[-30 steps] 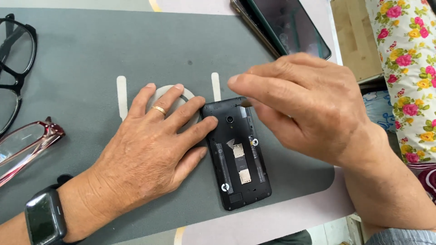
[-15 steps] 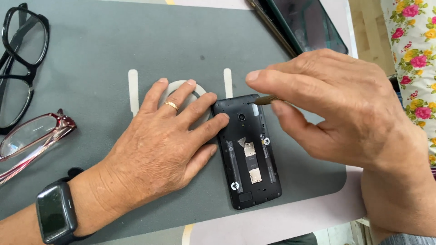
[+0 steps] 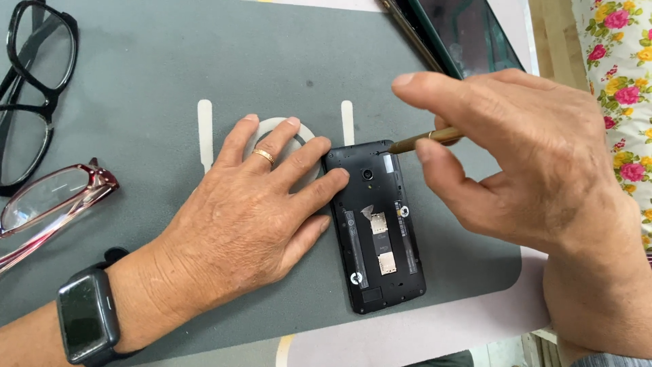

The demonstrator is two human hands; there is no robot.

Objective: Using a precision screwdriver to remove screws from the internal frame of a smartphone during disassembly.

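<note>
A black phone point(image 3: 377, 231) lies on the grey mat point(image 3: 163, 75) with its back cover off, showing card slots and a camera lens. My left hand point(image 3: 244, 217), wearing a gold ring and a black smartwatch, lies flat on the mat with its fingertips pressed against the phone's upper left edge. My right hand point(image 3: 523, 156) grips a thin brass-coloured screwdriver point(image 3: 424, 141). Its tip touches the phone's top right corner.
Black-framed glasses point(image 3: 30, 88) and red-framed glasses point(image 3: 47, 204) rest at the mat's left side. A dark tablet point(image 3: 462, 34) lies at the top right. A floral cloth point(image 3: 621, 75) sits at the right edge. White markings are printed on the mat under my left hand.
My right hand has opened its fingers and drawn back to the right, exposing the screwdriver, whose tip stays at the phone's top corner. My left hand stays in place.
</note>
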